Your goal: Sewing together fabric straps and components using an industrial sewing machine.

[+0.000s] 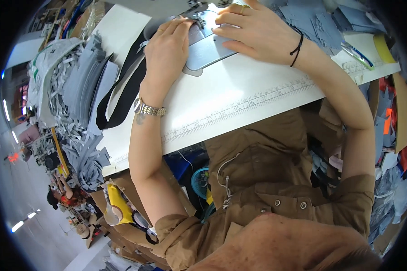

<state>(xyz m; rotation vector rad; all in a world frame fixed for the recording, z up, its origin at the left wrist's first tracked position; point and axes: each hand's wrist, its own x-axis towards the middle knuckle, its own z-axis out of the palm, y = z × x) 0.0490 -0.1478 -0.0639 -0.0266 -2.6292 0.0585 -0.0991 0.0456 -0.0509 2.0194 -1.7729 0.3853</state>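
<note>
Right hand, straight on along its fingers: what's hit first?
Likely the metal presser-foot assembly, just left of the right hand's fingertips; one view leaves depth unclear.

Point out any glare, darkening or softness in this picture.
Head view: pale glare on the white table and a sheen on the metal plate; head view: ceiling lights at left blown out to white; head view: black corners around the fisheye image, distant room at left rather soft.

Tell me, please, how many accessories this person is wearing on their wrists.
2: a metal wristwatch at the wrist of the left hand, and a black bracelet at the wrist of the right hand. No others show.
</note>
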